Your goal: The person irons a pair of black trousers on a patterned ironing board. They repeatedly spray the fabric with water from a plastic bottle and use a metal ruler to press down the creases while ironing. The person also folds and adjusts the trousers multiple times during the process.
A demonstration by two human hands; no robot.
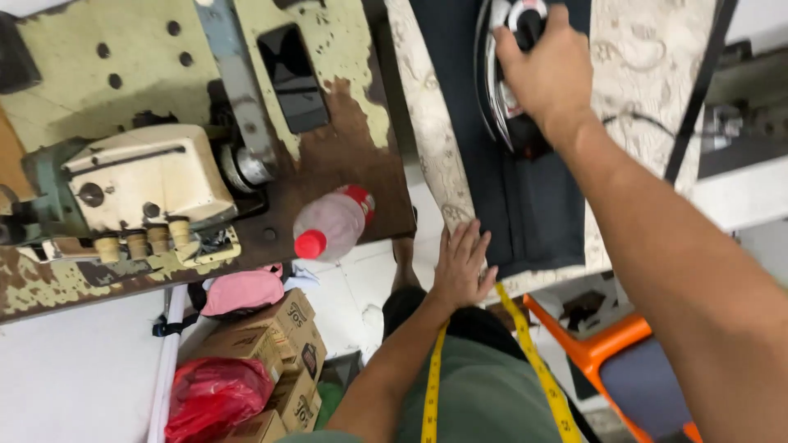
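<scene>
Right hand [546, 70] clamped on the iron [502, 78], seemingly resting on the dark cloth [525, 205]; left hand [462, 267] flat, fingers spread, at the cloth's near edge.

Left hand [462, 267] is flat, palm down, fingers [468, 240] straight and slightly spread, pointing away from the body. The left forearm runs up from the bottom of the view, elbow bent. Right hand [543, 70] is stretched far forward with the arm nearly straight, fingers curled down tight in a closed grip, back of the hand facing up.
</scene>
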